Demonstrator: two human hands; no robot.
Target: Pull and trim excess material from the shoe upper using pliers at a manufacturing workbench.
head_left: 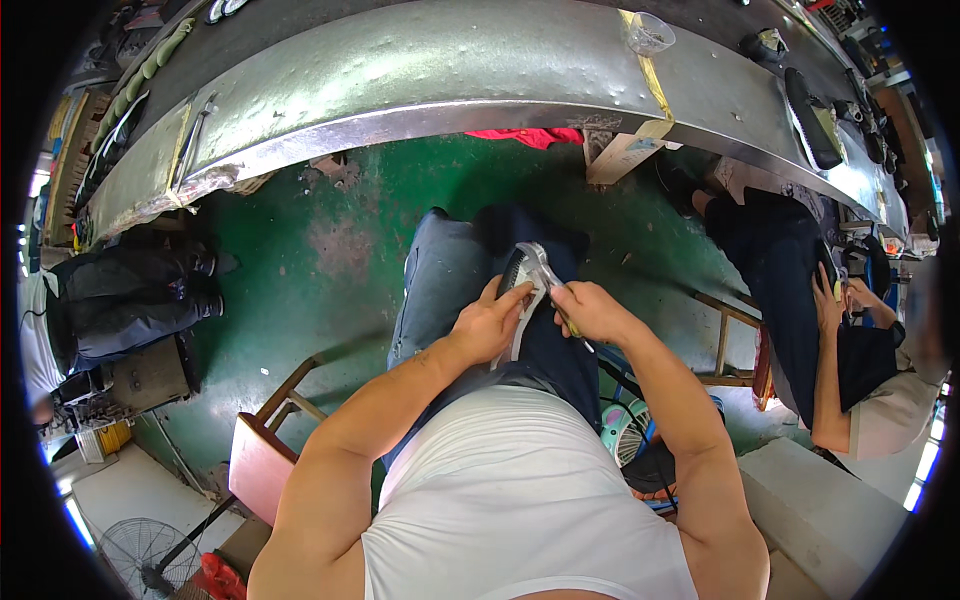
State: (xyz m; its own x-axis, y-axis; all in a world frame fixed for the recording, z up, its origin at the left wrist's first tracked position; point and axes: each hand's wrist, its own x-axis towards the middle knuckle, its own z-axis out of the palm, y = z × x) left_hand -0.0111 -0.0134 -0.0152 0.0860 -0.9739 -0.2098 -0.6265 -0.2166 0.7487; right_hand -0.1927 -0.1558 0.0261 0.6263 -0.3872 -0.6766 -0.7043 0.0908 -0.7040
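Note:
A dark shoe (pixel 514 268) with a white sole rests on my lap, against my thigh. My left hand (pixel 486 323) is closed on its side, the fingers reaching over the sole edge. My right hand (pixel 592 312) is wrapped round pliers (pixel 537 256) with a curved, shiny metal head and a yellowish handle end below the fist. The metal head lies against the toe end of the shoe. The jaws are too small to make out.
Ahead runs a long metal bench (pixel 400 60) with a clear plastic cup (pixel 650 34) and a dark shoe (pixel 812 118). Seated people are at left and right. A stool (pixel 262 460) stands at my left, a small green fan (pixel 622 432) at my right.

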